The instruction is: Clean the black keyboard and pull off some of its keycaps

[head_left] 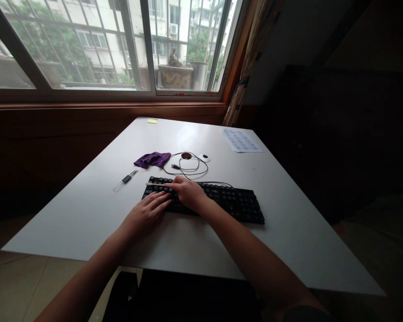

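A black keyboard (243, 205) lies on the white table (87, 214) in front of me. My right hand (188, 192) is closed over its left half, pinching a thin pale stick that looks like a cotton swab (157, 184). The swab's whitish tip points left, over the upper left keys. My left hand (147, 210) rests with fingers stretched out on the keyboard's lower left part. Left of the keyboard lies a wire keycap puller (126, 179) with a black handle. Behind it is a crumpled purple cloth (152, 159).
The keyboard's cable (206, 167) loops behind it, its USB plug (175, 166) on the table. Near it are a round cable hole (186, 156) and a white ring-shaped cover (204, 158). Printed paper (242, 141) lies far right, a yellow note (152, 121) at the back edge.
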Demonstrator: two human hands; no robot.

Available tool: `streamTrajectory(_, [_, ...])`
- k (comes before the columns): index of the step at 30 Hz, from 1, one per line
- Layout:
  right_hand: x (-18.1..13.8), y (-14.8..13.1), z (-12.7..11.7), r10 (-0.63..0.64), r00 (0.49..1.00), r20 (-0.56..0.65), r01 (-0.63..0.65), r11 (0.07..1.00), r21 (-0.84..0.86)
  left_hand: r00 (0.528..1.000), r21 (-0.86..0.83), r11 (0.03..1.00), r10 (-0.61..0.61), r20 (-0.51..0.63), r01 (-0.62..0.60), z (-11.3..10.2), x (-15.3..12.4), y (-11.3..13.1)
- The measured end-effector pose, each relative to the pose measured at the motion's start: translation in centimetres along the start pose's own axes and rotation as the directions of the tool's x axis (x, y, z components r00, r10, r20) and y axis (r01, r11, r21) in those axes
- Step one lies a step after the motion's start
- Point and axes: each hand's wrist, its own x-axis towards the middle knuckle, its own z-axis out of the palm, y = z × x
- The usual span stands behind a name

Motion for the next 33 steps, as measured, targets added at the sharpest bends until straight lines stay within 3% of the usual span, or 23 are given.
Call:
streamTrajectory(5, [-0.4, 0.1, -1.1, 0.007, 0.998, 0.062, -0.001, 0.996, -0.089, 1.0, -0.012, 1.0, 0.0, 0.006, 0.0, -0.1, 0.1, -0.1])
streamTrajectory(15, [-5.6, 3.4, -4.8, 0.084, 0.991, 0.105, -0.057, 0.97, -0.237, 1.0, -0.06, 0.998, -0.026, 0.011, 0.026, -0.3, 0.1, 0.0])
streamTrajectory(33, [-15.9, 12.7, -11.1, 0.2, 0.976, 0.085, -0.174, 0.954, -0.245, 1.0, -0.058, 0.998, -0.005, 0.015, 0.006, -0.5, 0.1, -0.1])
